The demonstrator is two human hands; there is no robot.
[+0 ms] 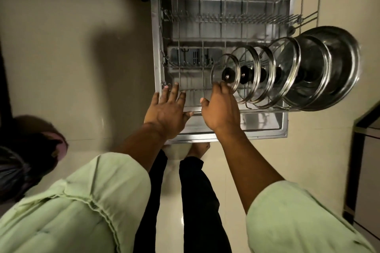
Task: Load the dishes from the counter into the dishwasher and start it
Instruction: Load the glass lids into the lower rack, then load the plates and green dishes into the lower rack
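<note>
Sleeves [107, 191]: pale green, on both arms.
Left hand [168, 109]: fingers spread wide over rack [205, 20] front.
Right hand [221, 109]: fingers bent at smallest glass lid [226, 74]; grip unclear.
Lid: on edge, rack's right side.

No legible text or labels anywhere.

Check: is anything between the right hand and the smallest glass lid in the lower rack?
Nothing visible. Fingers of the right hand are at the near rim of the smallest glass lid, at the left end of the lids in the lower rack. The left hand rests on the rack's front left, clear of it.
</note>
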